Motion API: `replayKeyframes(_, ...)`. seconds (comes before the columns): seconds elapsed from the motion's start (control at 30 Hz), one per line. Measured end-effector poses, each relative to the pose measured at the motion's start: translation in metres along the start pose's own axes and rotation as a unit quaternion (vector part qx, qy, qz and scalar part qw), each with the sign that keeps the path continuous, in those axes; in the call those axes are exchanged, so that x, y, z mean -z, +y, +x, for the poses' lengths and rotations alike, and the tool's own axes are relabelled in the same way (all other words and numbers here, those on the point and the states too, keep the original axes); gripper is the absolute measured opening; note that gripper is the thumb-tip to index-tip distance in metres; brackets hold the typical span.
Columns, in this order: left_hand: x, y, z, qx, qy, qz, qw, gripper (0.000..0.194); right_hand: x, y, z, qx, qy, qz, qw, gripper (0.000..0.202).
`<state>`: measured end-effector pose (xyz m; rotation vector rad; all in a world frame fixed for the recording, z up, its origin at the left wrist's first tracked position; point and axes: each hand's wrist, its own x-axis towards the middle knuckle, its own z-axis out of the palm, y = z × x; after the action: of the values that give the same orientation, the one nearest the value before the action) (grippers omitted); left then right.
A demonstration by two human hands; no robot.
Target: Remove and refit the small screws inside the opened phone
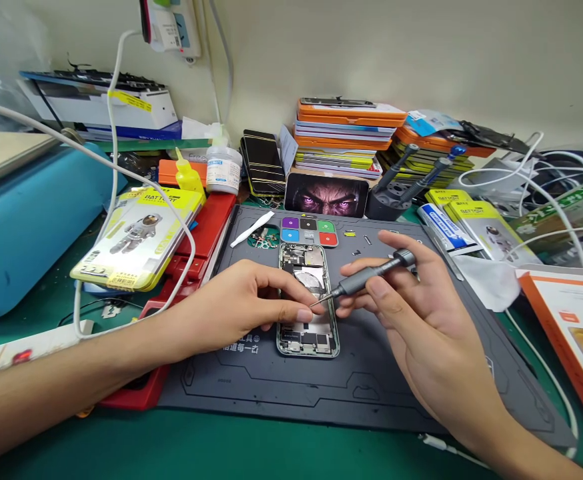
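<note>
An opened smartphone lies on the dark grey work mat, its circuit board and inner parts exposed. Between the fingers of my right hand is a grey precision screwdriver, slanting down to the left over the phone. My left hand reaches across the phone with thumb and forefinger pinched at the screwdriver's tip. Whatever is in that pinch is too small to make out. Beyond the phone are a colored screw-bit panel, a white pry tool and several tiny loose parts.
A phone with a lit face picture leans at the back beside a black tool holder. Battery boxes and a red case stand left. A white cable loops there. An orange-edged box lies right.
</note>
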<state>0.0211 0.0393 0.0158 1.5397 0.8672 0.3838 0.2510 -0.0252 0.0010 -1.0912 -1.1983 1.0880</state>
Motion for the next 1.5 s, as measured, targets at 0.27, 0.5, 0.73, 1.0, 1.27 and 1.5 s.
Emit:
replayKeyframes(0.27, -0.0002, 0.0005, -0.0005, -0.008, 0.000, -0.009, 1.000, 0.014, -0.0002, -0.0003, -0.0002, -0.005, 0.002, 0.011, 1.000, 0.037)
replayKeyframes(0.5, -0.0008, 0.0023, -0.0021, 0.005, 0.007, 0.019, 1.000, 0.016, -0.0015, -0.0019, 0.0004, -0.005, 0.003, 0.016, 1.000, 0.037)
replayKeyframes(0.73, -0.0003, 0.0004, -0.0001, -0.018, 0.002, -0.008, 1.000, 0.013, -0.0006, -0.0009, 0.0009, -0.009, 0.004, 0.005, 1.000, 0.037)
replayKeyframes(1.0, 0.0000, -0.0001, -0.0005, -0.032, -0.007, -0.029, 0.999, 0.009, -0.0012, -0.0011, 0.0026, -0.036, 0.002, 0.036, 0.999, 0.040)
replayKeyframes(1.27, 0.0003, -0.0002, -0.0016, -0.037, -0.007, -0.019, 0.999, 0.010, -0.0002, -0.0019, 0.0027, -0.039, -0.003, 0.050, 0.998, 0.040)
replayKeyframes(1.5, 0.0010, -0.0008, -0.0006, -0.037, -0.009, -0.022, 0.999, 0.008, 0.0004, -0.0018, 0.0036, -0.056, -0.008, 0.061, 0.996, 0.039)
